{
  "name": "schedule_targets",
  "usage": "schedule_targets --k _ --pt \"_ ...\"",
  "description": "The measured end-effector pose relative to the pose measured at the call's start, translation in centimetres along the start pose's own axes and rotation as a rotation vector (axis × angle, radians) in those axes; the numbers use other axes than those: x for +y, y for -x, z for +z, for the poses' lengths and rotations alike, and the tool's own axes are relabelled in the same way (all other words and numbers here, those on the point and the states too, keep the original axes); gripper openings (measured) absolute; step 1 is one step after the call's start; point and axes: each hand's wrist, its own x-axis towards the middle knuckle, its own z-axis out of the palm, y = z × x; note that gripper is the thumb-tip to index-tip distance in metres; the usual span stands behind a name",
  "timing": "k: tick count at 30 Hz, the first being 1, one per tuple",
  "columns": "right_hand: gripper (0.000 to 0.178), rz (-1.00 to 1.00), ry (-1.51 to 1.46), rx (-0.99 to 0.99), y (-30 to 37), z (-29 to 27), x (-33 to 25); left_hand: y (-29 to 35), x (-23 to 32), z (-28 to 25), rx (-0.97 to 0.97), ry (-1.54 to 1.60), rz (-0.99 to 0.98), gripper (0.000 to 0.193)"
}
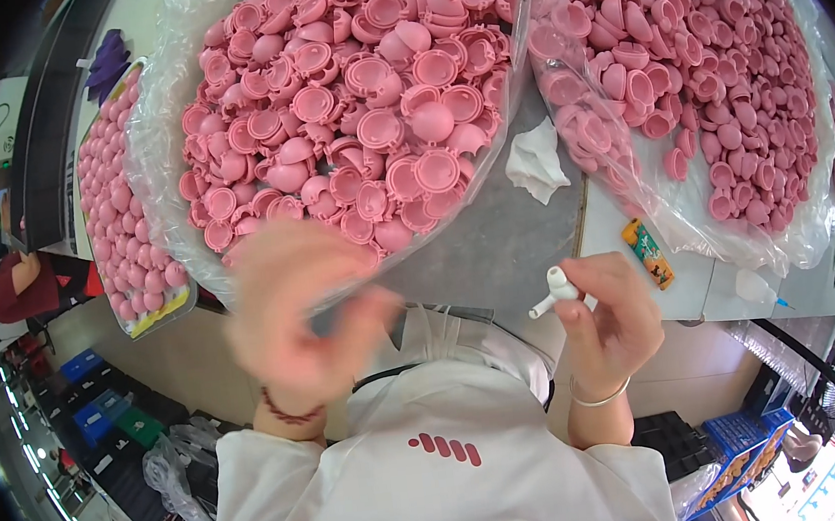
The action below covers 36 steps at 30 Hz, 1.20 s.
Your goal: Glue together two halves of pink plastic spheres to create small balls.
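Observation:
Between the thumb and fingers of my right hand (612,314) is a small white earbud-shaped piece (560,285), with a rounded head and a short stem pointing left. My left hand (306,306) is smeared by motion, its fingers curved at the near edge of a clear plastic bag. Whether it holds anything is not visible. Pink half-round plastic shells (380,128), some with small hinge tabs, fill that bag in a heap. A second bag to the right holds more pink shells (722,80). Both hands are in front of my body, apart from each other.
A crumpled white tissue (536,162) lies on the grey table (482,254) between the bags. Right of my hand are an orange lighter (647,253) and a small bottle with a blue tip (757,288). A tray of closed pink balls (127,218) stands left. Another person (16,287) sits far left.

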Motion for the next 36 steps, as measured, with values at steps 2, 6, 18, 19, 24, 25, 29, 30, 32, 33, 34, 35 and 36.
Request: schedule_targets --k 2,6,18,19,24,25,29,30,32,33,34,35,36 --pt "0.026 -0.054 0.028 0.015 0.0 0.3 -0.9 -0.4 0.9 2.1 -0.102 0.120 0.142 0.025" --pt "0.027 -0.117 0.065 0.051 0.3 0.1 -1.4 -0.6 1.8 3.9 -0.208 0.280 0.087 0.024" --pt "0.033 -0.074 0.056 0.016 0.4 -0.7 -2.1 0.1 1.5 5.3 -0.346 0.844 -0.245 0.021" --pt "0.033 -0.073 0.056 0.017 0.4 -0.8 -2.3 0.2 1.5 5.2 -0.347 0.844 -0.246 0.021" --pt "0.034 -0.112 0.116 0.015 0.3 -0.6 -2.8 0.3 1.6 5.1 -0.360 0.889 -0.350 0.020" --pt "0.034 -0.112 0.116 0.015 0.4 -0.5 -2.8 0.3 1.6 5.1 -0.361 0.889 -0.350 0.020" --pt "0.027 -0.206 0.193 0.041 0.3 -0.2 -3.0 0.4 1.6 5.2 -0.370 0.892 -0.396 0.019" --pt "0.027 -0.231 0.235 0.035 0.3 -0.2 -3.1 0.5 1.5 5.2 -0.369 0.883 -0.396 0.019" --pt "0.027 -0.258 0.275 0.054 0.4 0.0 -2.9 0.3 1.5 5.0 -0.389 0.875 -0.405 0.019" --pt "0.027 -0.285 0.316 0.073 0.4 0.0 -2.9 0.2 1.6 5.0 -0.410 0.866 -0.414 0.019" --pt "0.027 -0.285 0.315 0.073 0.4 0.0 -2.9 0.1 1.7 4.9 -0.409 0.866 -0.415 0.019" --pt "0.027 -0.275 0.325 0.067 0.3 0.0 -3.0 0.0 1.9 4.9 -0.389 0.859 -0.473 0.015" --pt "0.027 -0.265 0.335 0.061 0.3 -0.1 -3.0 0.0 2.0 5.0 -0.368 0.852 -0.531 0.012"
